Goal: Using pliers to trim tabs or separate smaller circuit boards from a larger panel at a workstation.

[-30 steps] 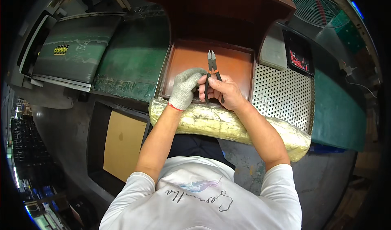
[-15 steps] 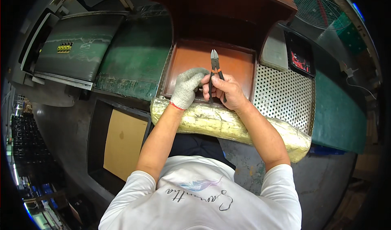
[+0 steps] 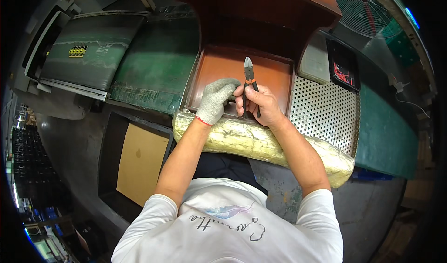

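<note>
My right hand (image 3: 264,103), bare, is closed around the dark handles of a pair of diagonal cutters (image 3: 249,73). Their silver jaws point away from me, and orange bands mark the upper handles. Just left of them, my left hand (image 3: 215,100) wears a grey knitted glove with a red cuff edge. Its fingers are curled together close to my right fingertips; whatever they pinch is hidden or too small to make out. Both hands are above the near part of an orange-brown tray surface (image 3: 223,69), inside a hooded brown housing (image 3: 260,11).
A padded roll in shiny yellowish wrap (image 3: 242,137) edges the bench front. Right of the tray lies a perforated metal plate (image 3: 321,109), with a black bin (image 3: 343,63) of red parts beyond. Leftward, a conveyor belt (image 3: 102,34) carries small yellow-black parts (image 3: 77,51). A fan (image 3: 363,9) stands far right.
The cutters have shifted slightly to the right in the picture. Both hands keep nearly the same pose, close together above the tray.
</note>
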A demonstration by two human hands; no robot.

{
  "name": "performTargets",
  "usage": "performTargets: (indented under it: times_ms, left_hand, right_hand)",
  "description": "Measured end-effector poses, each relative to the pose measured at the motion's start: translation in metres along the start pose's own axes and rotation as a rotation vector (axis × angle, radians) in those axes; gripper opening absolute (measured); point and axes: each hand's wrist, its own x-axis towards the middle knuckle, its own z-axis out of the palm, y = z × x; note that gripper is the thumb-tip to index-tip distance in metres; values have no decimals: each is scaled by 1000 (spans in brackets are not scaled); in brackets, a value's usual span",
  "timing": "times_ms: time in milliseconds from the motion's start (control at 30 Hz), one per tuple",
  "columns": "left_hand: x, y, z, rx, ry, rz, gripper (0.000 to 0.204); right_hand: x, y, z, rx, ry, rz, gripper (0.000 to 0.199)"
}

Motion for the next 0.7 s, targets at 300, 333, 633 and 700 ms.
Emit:
performTargets:
  times_ms: [300,333,633,700]
  left_hand:
    - [0,-1,-4,9,24,-17,27]
    - [0,0,-4,11,30,-11,27]
    - [3,-9,-4,25,43,22,28]
    - [3,-10,-2,96,51,88,32]
  right_hand:
    - [2,1,-1,-17,-16,9,34]
    - [2,1,-2,-17,-25,9,34]
    - [0,1,-1,7,-14,11,35]
    - [-1,1,-1,7,-7,14,35]
